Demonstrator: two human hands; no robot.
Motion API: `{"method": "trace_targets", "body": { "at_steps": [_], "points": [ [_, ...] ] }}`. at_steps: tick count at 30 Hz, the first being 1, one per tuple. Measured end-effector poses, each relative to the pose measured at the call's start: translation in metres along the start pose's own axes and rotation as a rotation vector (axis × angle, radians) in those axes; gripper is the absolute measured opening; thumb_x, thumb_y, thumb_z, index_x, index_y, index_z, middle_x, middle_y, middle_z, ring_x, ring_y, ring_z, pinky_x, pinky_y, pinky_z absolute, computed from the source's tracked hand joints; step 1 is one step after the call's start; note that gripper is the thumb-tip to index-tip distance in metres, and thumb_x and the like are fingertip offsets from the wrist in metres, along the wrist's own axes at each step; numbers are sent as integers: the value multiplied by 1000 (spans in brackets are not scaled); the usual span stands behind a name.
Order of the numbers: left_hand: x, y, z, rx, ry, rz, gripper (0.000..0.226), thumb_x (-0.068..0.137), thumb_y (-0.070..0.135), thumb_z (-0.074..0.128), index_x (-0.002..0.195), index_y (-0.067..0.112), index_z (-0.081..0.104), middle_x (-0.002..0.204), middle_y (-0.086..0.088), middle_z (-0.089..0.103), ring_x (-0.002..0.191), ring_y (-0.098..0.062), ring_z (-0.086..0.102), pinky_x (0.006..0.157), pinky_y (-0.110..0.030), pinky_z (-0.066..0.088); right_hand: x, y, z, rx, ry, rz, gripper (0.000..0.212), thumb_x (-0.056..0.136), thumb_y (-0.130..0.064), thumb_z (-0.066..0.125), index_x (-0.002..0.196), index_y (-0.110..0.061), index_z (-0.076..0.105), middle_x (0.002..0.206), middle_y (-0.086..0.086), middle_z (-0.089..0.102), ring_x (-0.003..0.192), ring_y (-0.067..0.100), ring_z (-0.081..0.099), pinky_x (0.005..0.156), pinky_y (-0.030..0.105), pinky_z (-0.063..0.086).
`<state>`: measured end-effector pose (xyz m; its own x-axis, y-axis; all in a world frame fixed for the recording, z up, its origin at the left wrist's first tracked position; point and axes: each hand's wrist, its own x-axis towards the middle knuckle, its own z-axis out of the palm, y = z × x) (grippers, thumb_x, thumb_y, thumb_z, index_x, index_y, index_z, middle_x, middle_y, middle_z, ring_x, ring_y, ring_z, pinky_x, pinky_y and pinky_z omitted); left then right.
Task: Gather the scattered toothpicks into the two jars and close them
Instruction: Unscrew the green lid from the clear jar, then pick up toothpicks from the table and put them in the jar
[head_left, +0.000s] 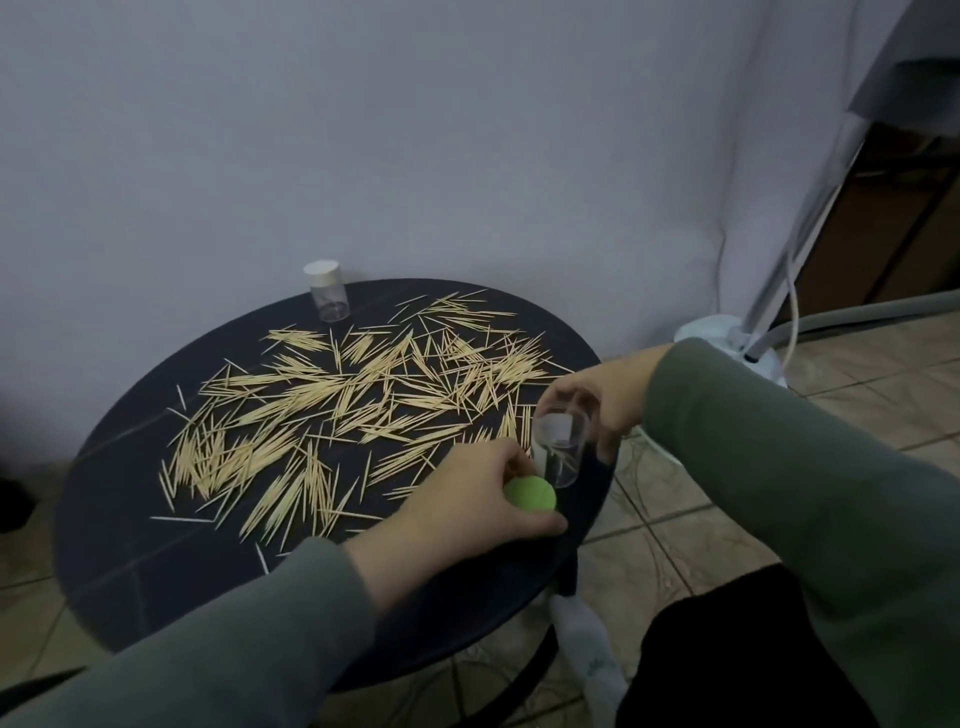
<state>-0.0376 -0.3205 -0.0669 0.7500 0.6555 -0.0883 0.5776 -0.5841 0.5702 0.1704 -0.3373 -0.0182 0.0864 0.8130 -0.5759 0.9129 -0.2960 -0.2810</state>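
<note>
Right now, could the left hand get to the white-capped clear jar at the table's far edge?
Probably, but not freely: the left hand grips a green lid, and the white-capped clear jar stands beyond the scattered toothpicks.

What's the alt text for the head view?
Right hand holds an open clear jar while left hand holds its green lid, over a round dark table strewn with toothpicks; a white-capped jar stands behind.

No text, label, brand, number or sign can be read anywhere in this view.
</note>
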Motion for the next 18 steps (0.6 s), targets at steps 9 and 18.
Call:
{"method": "trace_targets", "body": {
  "at_steps": [9,18],
  "points": [
    [4,0,-25,217,-91,-43,57,61,49,86,108,27,61,103,8,55,91,-8,50,74,-23,40,25,10,11,-2,337,-133,18,87,-16,67,103,-24,69,97,-4,65,89,13,58,78,25,47],
    [-1,-17,-34,325,-267,-152,22,69,33,84,82,24,69,82,8,64,75,-7,57,68,-21,45,37,3,19,-2,364,-169,13,84,-18,70,96,-24,73,99,-4,69,95,14,62,90,35,53]
  ]
}}
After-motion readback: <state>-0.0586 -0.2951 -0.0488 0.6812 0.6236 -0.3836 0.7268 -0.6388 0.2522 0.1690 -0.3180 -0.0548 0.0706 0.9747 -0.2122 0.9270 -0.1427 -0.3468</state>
